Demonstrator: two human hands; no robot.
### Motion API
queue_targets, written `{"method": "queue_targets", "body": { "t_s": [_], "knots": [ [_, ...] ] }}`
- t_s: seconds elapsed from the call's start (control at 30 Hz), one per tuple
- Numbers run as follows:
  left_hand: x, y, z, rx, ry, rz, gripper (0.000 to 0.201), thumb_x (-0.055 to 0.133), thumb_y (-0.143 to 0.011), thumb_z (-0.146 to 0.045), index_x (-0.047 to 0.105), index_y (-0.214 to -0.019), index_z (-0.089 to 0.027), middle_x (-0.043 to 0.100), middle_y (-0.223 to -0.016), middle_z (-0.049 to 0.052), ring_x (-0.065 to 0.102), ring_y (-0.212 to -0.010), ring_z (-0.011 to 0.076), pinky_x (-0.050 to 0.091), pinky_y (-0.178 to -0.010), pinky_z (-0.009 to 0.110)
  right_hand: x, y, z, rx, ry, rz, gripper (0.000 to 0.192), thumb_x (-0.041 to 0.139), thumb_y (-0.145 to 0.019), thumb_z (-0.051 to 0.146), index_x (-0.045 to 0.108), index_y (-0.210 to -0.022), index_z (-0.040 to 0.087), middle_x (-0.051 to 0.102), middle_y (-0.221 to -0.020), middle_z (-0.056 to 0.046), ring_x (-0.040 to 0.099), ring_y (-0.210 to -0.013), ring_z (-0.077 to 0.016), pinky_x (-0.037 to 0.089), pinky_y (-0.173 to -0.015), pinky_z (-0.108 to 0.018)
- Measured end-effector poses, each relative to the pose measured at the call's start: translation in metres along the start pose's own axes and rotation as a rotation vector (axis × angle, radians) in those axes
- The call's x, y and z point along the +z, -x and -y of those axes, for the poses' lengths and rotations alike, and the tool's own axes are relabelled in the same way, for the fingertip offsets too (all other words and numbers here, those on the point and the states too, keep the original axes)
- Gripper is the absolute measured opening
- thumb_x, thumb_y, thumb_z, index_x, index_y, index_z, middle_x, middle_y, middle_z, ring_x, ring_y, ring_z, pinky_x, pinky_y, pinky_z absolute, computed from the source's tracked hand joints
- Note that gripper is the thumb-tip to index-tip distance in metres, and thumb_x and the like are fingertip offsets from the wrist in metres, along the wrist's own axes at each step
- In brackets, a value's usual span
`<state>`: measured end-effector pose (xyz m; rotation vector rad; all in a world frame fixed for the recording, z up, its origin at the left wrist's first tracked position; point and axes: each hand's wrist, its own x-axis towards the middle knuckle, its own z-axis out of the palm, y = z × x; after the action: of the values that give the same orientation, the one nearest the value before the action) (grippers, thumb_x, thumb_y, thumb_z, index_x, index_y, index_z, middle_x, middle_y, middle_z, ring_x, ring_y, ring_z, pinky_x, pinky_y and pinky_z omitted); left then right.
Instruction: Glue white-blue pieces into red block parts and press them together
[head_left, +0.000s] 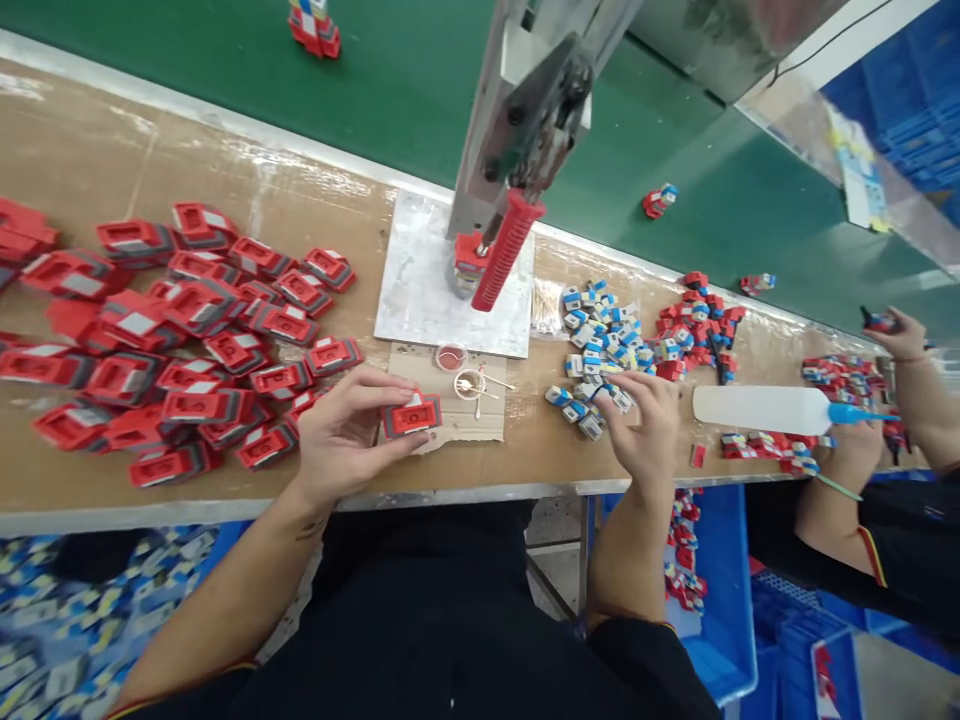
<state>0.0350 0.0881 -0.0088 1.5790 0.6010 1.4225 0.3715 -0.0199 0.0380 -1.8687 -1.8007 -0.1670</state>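
My left hand (pixel 349 435) pinches a red plastic toy part (pixel 412 416) with grey sides, its hollow face up, between thumb and fingertips. Over a pile of small blue-and-white plastic parts (pixel 611 340), my right hand (pixel 646 425) has its thumb and forefinger closed around one of them, which the fingers partly hide. Between the hands, on a piece of cardboard (pixel 491 425), stand a small cup of red stuff (pixel 451 358) and a white cup (pixel 469 384) with cotton swabs. Many red parts (pixel 202 305) lie heaped to the left of my left hand.
A hand press with a red handle (pixel 508 250) stands on a metal plate (pixel 420 270), a red part beneath it. Beyond runs a green conveyor belt (pixel 225 70) carrying assembled toys. Right are more toys (pixel 697 325), a white bottle (pixel 761 408) and a co-worker's hands (pixel 904 335). Blue bins (pixel 739 600) stand below.
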Motion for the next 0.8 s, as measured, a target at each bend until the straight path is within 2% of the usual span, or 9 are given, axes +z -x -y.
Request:
{"method": "queue_targets", "body": {
  "t_s": [0.1, 0.2, 0.23, 0.3, 0.4, 0.47, 0.53, 0.63, 0.8],
  "knots": [
    [0.0, 0.0, 0.001, 0.0, -0.008, 0.038, 0.036, 0.095, -0.081, -0.022, 0.081, -0.114, -0.028, 0.077, -0.097, 0.003, 0.076, -0.086, 0.0159, 0.064, -0.071, 0.025, 0.01, 0.004, -0.004, -0.087, 0.181, 0.293, 0.023, 0.074, -0.098, 0.036, 0.076, -0.12, 0.026, 0.077, -0.122, -0.011, 0.063, -0.116, -0.0326, 0.049, -0.1, -0.049],
    [-0.001, 0.002, 0.0, -0.035, 0.006, 0.051, 0.035, 0.094, -0.082, -0.024, 0.082, -0.114, -0.027, 0.076, -0.097, 0.003, 0.075, -0.085, 0.015, 0.064, -0.071, 0.024, 0.023, 0.0, 0.002, -0.077, 0.223, 0.422, 0.02, 0.073, -0.096, 0.024, 0.078, -0.115, 0.025, 0.078, -0.125, -0.012, 0.061, -0.123, -0.035, 0.046, -0.104, -0.051],
    [0.0, 0.003, -0.002, -0.062, 0.018, 0.055, 0.034, 0.094, -0.082, -0.024, 0.082, -0.114, -0.027, 0.075, -0.098, 0.003, 0.076, -0.085, 0.0152, 0.064, -0.072, 0.024, 0.024, 0.0, 0.004, -0.061, 0.181, 0.401, 0.019, 0.072, -0.097, 0.022, 0.078, -0.114, 0.025, 0.079, -0.123, -0.012, 0.063, -0.122, -0.0345, 0.046, -0.105, -0.052],
    [0.003, 0.004, -0.009, -0.115, 0.04, 0.082, 0.034, 0.094, -0.082, -0.024, 0.082, -0.114, -0.025, 0.075, -0.1, 0.005, 0.077, -0.087, 0.017, 0.066, -0.073, 0.025, 0.023, 0.006, 0.012, -0.014, -0.02, 0.255, 0.02, 0.07, -0.098, 0.024, 0.076, -0.118, 0.026, 0.08, -0.119, -0.011, 0.067, -0.118, -0.0318, 0.049, -0.104, -0.05],
    [0.016, 0.008, -0.023, -0.157, 0.068, 0.148, 0.033, 0.093, -0.082, -0.022, 0.082, -0.113, -0.023, 0.075, -0.102, 0.007, 0.078, -0.091, 0.0192, 0.067, -0.076, 0.028, 0.022, 0.026, 0.036, 0.125, -0.532, -0.066, 0.03, 0.068, -0.102, 0.037, 0.067, -0.132, 0.03, 0.079, -0.118, -0.009, 0.075, -0.106, -0.0261, 0.06, -0.091, -0.042],
    [0.029, 0.011, -0.031, -0.177, 0.095, 0.176, 0.032, 0.092, -0.083, -0.021, 0.081, -0.113, -0.022, 0.075, -0.102, 0.008, 0.079, -0.093, 0.0197, 0.068, -0.079, 0.028, 0.027, 0.041, 0.057, 0.228, -0.85, -0.186, 0.036, 0.065, -0.103, 0.047, 0.061, -0.135, 0.031, 0.079, -0.113, -0.009, 0.078, -0.093, -0.0235, 0.063, -0.078, -0.037],
    [0.042, 0.014, -0.036, -0.206, 0.143, 0.187, 0.033, 0.091, -0.084, -0.021, 0.079, -0.115, -0.021, 0.075, -0.103, 0.008, 0.079, -0.094, 0.0202, 0.068, -0.081, 0.029, 0.035, 0.05, 0.076, 0.28, -1.066, -0.211, 0.035, 0.065, -0.103, 0.052, 0.061, -0.131, 0.032, 0.078, -0.111, -0.008, 0.079, -0.084, -0.0219, 0.064, -0.071, -0.035],
    [0.056, 0.02, -0.038, -0.228, 0.221, 0.172, 0.038, 0.092, -0.083, -0.024, 0.075, -0.117, -0.021, 0.077, -0.103, 0.006, 0.08, -0.091, 0.0182, 0.067, -0.08, 0.026, 0.043, 0.054, 0.093, 0.267, -1.233, -0.186, 0.027, 0.069, -0.101, 0.048, 0.065, -0.123, 0.033, 0.075, -0.116, -0.007, 0.079, -0.083, -0.0205, 0.065, -0.071, -0.035],
    [0.056, 0.03, -0.038, -0.271, 0.263, 0.168, 0.044, 0.096, -0.079, -0.027, 0.071, -0.114, -0.021, 0.079, -0.104, 0.005, 0.082, -0.087, 0.0174, 0.068, -0.079, 0.025, 0.033, 0.051, 0.097, 0.24, -1.165, -0.154, 0.028, 0.07, -0.102, 0.046, 0.069, -0.125, 0.031, 0.074, -0.102, -0.005, 0.078, -0.079, -0.0196, 0.067, -0.072, -0.034]
  ]
}}
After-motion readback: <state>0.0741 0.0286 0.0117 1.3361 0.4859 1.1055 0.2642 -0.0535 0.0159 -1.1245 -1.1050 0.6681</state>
